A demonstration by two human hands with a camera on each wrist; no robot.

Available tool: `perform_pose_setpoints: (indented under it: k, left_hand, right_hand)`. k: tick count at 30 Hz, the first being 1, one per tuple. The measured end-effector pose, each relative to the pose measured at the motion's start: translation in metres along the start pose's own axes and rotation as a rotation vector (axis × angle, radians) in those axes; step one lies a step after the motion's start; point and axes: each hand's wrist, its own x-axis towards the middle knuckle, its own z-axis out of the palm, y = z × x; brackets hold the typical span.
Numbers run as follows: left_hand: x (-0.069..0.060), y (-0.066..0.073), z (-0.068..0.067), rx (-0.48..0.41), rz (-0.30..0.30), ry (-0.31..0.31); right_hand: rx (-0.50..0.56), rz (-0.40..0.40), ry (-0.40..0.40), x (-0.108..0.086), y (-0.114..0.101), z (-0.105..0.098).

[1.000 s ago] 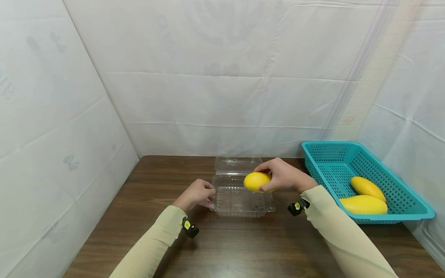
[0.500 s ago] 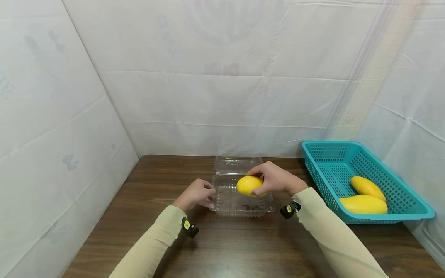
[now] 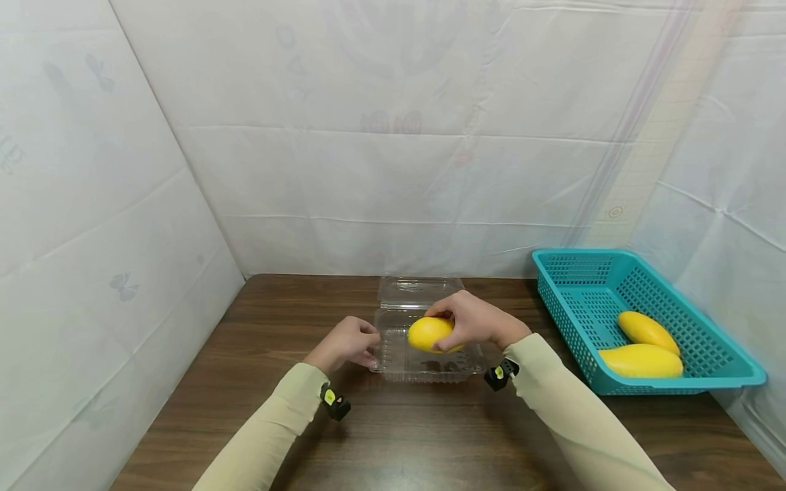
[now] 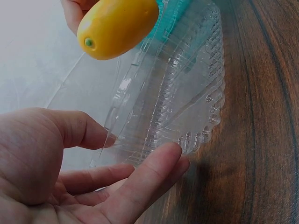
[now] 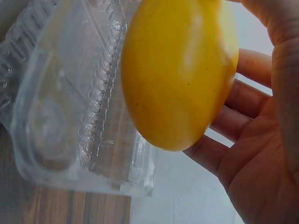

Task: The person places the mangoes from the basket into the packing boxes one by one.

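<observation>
A clear plastic clamshell box (image 3: 399, 358) lies on the table with its lid (image 3: 413, 291) folded back toward the rear wall. My left hand (image 3: 350, 343) pinches the box's left rim; in the left wrist view the thumb (image 4: 86, 130) is on one side and the fingers (image 4: 149, 175) on the other. Over the box's base, my right hand (image 3: 475, 320) holds a yellow mango (image 3: 428, 334) between thumb and fingers. The mango (image 5: 180, 74) fills much of the right wrist view, and its green stem spot shows in the left wrist view. It appears raised above the box floor.
A teal perforated basket (image 3: 577, 317) stands at the right of the table, with two more yellow mangoes (image 3: 641, 360) inside. White sheeting (image 3: 381, 170) covers the walls at the back and both sides. The brown wooden table (image 3: 393, 436) extends in front.
My right hand has carried the mango leftward and slightly lower over the box. The left hand stays at the box's left rim.
</observation>
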Motion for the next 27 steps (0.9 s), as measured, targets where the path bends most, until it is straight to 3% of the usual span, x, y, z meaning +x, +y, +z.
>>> perform_pose_setpoints:
  k: [27]
  left_hand:
    - [0.002, -0.001, 0.001, 0.013, 0.009, -0.002]
  right_hand:
    - [-0.085, 0.0, -0.087, 0.023, -0.004, 0.022]
